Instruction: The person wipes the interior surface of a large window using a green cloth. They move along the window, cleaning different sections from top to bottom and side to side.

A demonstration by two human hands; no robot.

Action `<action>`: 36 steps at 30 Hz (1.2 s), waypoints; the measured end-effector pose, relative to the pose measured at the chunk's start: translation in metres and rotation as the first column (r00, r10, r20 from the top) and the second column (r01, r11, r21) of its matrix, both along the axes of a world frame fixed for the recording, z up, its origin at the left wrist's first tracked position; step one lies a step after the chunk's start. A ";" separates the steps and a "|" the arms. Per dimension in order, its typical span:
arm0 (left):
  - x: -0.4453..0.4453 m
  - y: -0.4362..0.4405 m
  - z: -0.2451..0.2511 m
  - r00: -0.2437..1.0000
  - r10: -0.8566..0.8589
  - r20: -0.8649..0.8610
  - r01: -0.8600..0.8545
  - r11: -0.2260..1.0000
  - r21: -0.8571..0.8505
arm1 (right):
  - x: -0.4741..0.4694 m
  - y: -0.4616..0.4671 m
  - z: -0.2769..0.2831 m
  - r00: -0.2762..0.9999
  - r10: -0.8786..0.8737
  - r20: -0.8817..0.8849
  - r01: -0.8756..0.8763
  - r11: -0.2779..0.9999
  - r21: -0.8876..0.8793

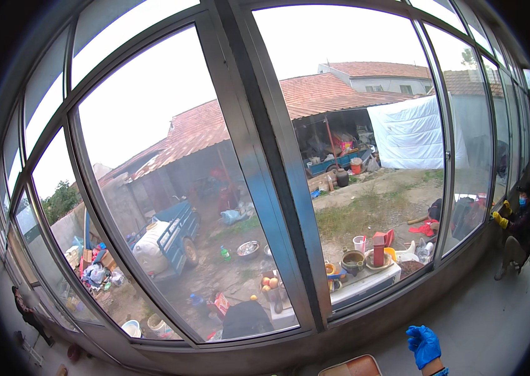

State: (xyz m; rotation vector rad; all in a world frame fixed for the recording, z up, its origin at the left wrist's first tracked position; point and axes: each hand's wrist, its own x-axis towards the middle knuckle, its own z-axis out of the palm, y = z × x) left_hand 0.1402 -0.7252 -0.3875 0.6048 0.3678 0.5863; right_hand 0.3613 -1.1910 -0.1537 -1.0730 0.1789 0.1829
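Observation:
My right hand [424, 347], in a blue glove, is raised at the lower right. Its fingers are loosely curled and I see nothing in them. My left hand is out of view. Nearest to the right hand is a brown padded seat [354, 366] with a pale rim, cut off by the bottom edge. Before me stands a wide metal-framed window [265, 178]. The left pane [152, 141] looks hazy. The opening to the right of the thick dark upright looks sharper.
To the right, a seated person [516, 239] in yellow gloves reaches toward the window. Another person [30, 312] stands far left. A low wall [246, 357] runs under the frame. Outside are a blue cart with a white tank [152, 244], a hanging white quilt [405, 131] and pots.

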 end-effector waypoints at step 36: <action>0.025 -0.023 0.246 0.969 -0.220 -0.116 0.248 0.837 0.488 | 0.009 0.284 0.048 0.527 0.849 0.026 -0.844 0.520 0.129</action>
